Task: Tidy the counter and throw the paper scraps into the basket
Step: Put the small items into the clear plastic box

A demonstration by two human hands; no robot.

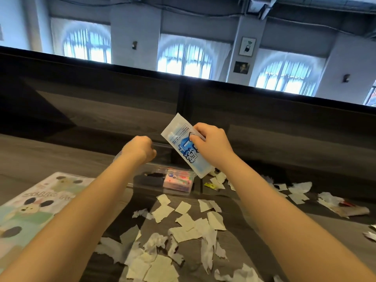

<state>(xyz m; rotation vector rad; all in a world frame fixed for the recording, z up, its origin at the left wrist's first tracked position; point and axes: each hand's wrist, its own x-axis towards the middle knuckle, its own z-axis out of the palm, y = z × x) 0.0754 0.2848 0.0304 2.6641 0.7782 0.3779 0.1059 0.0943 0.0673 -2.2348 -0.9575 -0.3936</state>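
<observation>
Sheet [40, 200]: lying flat at the left edge of the counter [50, 155], showing printed cartoon bears in pale colours.
Left hand [140, 149]: hovering over the far left corner of the basket, fingers curling tightly inward; whether they are clutching the rim is hard to tell from this angle.
Basket [142, 185]: sitting on the counter between the two forearms, a clear plastic tub, standing upright against the dark back panel.
Pink packet [178, 181]: lying inside the basket, at its right end.
Blue-and-white packet [183, 147]: tilting steeply, its lower corner hanging over the basket's right end and its upper corner pointing up and to the left.
Right hand [213, 142]: pinching the blue-and-white packet along its right edge, thumb pressing on the printed face, fingers wrapping behind.
Paper scraps [183, 220]: lying scattered all over the counter, none in the basket; most are spreading in front of it, between the forearms, some flat and some crumpled.
Yellow wrapper [209, 185]: lying just right of the basket among small scraps.
Crumpled heap [341, 206]: resting farther right, well apart from the basket.
</observation>
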